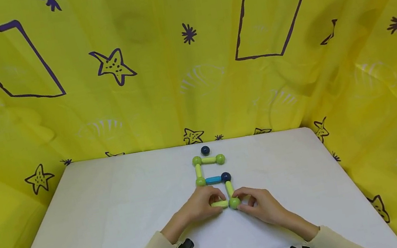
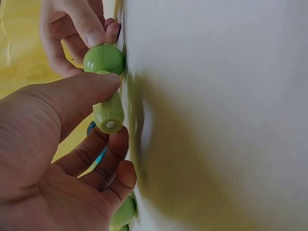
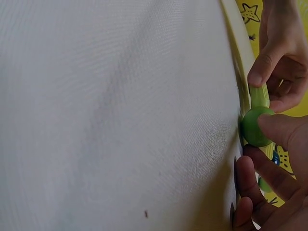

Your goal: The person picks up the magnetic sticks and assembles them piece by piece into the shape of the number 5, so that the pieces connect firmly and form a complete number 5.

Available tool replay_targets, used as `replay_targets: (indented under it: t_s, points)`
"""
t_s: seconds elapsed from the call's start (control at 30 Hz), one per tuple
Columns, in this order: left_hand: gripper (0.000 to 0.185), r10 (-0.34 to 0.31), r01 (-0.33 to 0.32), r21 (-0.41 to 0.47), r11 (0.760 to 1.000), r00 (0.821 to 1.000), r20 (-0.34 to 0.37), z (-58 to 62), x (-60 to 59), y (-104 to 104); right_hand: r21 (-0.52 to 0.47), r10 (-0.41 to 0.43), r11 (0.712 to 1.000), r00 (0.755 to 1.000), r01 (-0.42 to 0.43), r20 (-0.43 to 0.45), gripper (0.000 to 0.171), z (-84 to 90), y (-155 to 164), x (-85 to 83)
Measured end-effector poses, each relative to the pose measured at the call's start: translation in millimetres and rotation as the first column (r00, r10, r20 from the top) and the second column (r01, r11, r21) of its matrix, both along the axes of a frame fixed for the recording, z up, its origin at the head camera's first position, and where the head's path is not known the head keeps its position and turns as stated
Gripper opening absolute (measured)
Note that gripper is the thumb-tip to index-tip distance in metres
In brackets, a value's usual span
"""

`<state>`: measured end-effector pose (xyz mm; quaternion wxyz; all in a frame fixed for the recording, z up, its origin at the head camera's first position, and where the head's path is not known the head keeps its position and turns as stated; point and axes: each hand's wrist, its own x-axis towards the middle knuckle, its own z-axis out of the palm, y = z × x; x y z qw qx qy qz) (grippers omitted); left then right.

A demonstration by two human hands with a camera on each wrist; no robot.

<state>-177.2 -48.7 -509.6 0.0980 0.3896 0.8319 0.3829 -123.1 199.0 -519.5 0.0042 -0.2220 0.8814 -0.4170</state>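
My left hand (image 1: 197, 207) pinched the pale green rod (image 1: 219, 204) lying flat on the white desk (image 1: 101, 229), and my right hand (image 1: 261, 206) pinched the green ball (image 1: 234, 202) at its end, under the rod-and-ball figure (image 1: 210, 170). Both pieces looked light, stiff and smooth, probably slippery; the rod's middle seemed the surest hold. My fingers hid the joint itself.

White table (image 1: 101, 229), yellow cloth backdrop (image 1: 161, 95) with purple stars and rectangles, soft even light
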Motion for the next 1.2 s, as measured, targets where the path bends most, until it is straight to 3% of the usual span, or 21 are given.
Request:
replay_targets:
  t_s: [0.43,0.6,0.73,0.9,1.03,1.2]
  points:
    - [0.017,-0.003,0.003,-0.015,1.000,1.000,0.006,3.6,-0.7,3,-0.005,0.000,1.000,1.000,0.000,-0.008,0.028,0.5,1,-0.3]
    - [0.020,-0.006,0.008,-0.035,0.999,0.998,0.055,9.5,-1.9,1,-0.003,0.003,1.000,1.000,-0.003,0.006,0.027,1.2,0,-0.2]
    - [0.028,-0.029,0.030,-0.022,0.999,0.998,0.062,17.6,-8.5,-5,-0.006,0.008,1.000,1.000,-0.008,-0.001,0.027,1.0,0,0.2]
    - [0.035,-0.034,0.034,-0.015,0.999,0.999,0.001,26.6,-21.0,-16,-0.014,0.008,1.000,1.000,-0.008,-0.020,0.028,-0.5,0,0.9]
    - [0.040,-0.003,0.001,-0.034,0.999,0.999,-0.045,35.1,-29.8,-22,-0.018,0.003,1.000,1.000,-0.003,-0.011,0.030,-1.4,0,1.1]
    - [0.049,0.116,-0.124,-0.065,0.990,0.987,-0.111,46.0,-45.3,-28,-0.002,-0.011,1.000,1.000,0.011,0.019,0.031,-0.9,0,1.2]
